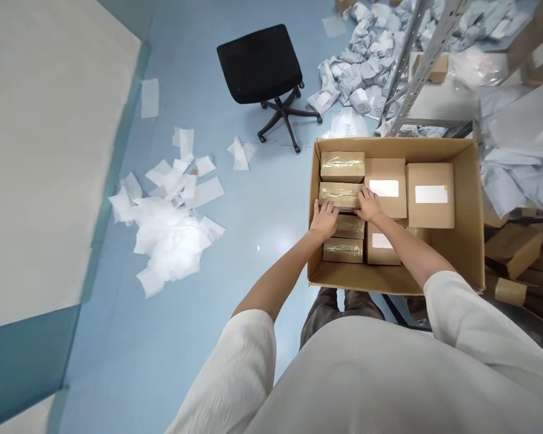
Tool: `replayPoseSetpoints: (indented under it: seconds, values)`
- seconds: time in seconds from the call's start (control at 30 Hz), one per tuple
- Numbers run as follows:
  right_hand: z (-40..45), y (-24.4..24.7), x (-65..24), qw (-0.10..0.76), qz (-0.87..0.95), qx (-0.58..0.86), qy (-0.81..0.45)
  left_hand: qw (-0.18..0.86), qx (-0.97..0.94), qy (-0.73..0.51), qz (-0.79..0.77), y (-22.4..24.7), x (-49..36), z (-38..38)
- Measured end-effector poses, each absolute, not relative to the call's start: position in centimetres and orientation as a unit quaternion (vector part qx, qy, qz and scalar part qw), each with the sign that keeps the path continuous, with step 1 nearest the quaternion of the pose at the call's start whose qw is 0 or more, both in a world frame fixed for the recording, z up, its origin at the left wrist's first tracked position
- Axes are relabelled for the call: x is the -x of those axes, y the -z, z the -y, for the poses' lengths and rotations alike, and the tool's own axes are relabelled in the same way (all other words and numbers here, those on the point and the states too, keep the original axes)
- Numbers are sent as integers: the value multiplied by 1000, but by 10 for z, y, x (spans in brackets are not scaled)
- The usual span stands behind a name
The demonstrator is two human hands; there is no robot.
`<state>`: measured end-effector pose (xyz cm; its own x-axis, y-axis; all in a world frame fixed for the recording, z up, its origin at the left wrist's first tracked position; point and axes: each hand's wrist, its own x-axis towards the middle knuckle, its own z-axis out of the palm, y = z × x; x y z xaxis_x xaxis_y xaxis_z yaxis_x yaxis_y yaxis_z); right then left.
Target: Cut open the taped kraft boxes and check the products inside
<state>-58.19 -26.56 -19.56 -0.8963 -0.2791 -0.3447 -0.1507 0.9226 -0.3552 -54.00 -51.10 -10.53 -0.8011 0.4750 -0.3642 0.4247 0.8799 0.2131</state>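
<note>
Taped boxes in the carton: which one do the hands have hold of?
The second taped box from the far end of the row: the left hand and right hand meet on it, while the other three taped boxes are not held.

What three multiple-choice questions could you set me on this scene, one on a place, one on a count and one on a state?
1. Where is the black swivel chair?
A. Inside the cardboard carton
B. On the floor beyond the carton
C. Behind the person

2. How many white labels show on the brown boxes?
A. One
B. Three
C. Six

3. How does the carton stand?
A. Taped shut
B. Upside down
C. Open at the top

1: B, it stands on the blue floor past the carton's far wall.
2: B, two show on the middle boxes and one on the right box.
3: C, the boxes inside lie in plain view.
</note>
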Motion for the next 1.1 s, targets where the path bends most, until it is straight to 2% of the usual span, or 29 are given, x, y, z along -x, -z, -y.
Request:
replayPoseSetpoints:
  seconds: [0.2,0.4,0.63,0.87,1.1]
  values:
    - [276,215,597,199,-962,115,145,213,-222,-64,-949,110,538,515]
    - [278,201,575,193,-962,116,158,237,-245,-60,-938,116,530,516]
    - [273,166,536,185,-945,132,233,228,-266,-84,-933,116,535,519]
    - [268,115,482,173,-947,106,248,237,-303,-62,-921,96,539,522]
    - [261,72,413,79,-960,52,263,181,-401,-45,-897,47,527,516]
